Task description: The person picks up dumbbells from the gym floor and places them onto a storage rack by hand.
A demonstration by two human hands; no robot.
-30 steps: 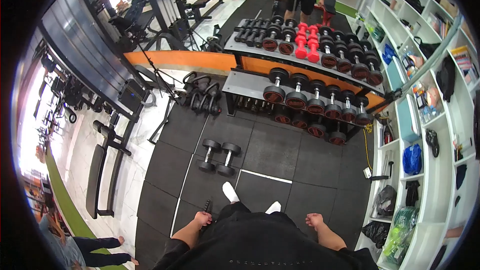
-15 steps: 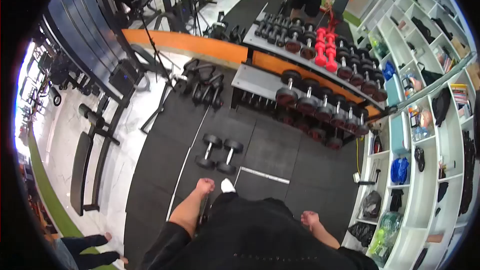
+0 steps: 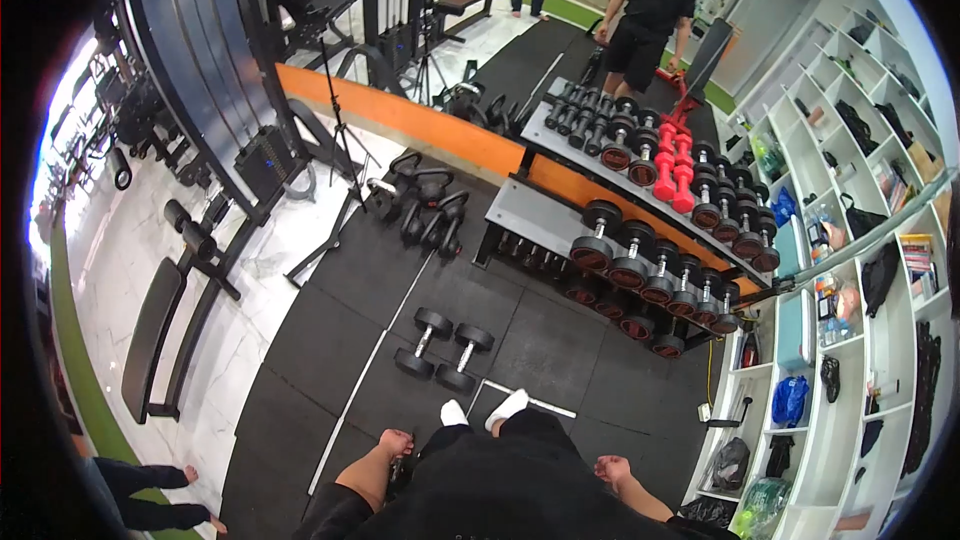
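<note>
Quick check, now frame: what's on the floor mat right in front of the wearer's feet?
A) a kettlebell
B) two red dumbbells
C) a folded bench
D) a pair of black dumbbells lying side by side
D: two black dumbbells lie side by side on the dark mat, just ahead of the white-socked feet; the red dumbbells sit up on the rack and the kettlebells stand farther off.

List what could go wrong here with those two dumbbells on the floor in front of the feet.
1. The two dumbbells lie loose on the rubber mat just ahead of the white-socked feet; a step forward could catch a toe, and socks give little protection.
2. Both hands, left hand and right hand, hang at the sides, so bending down to the weights might strain the back.
</note>
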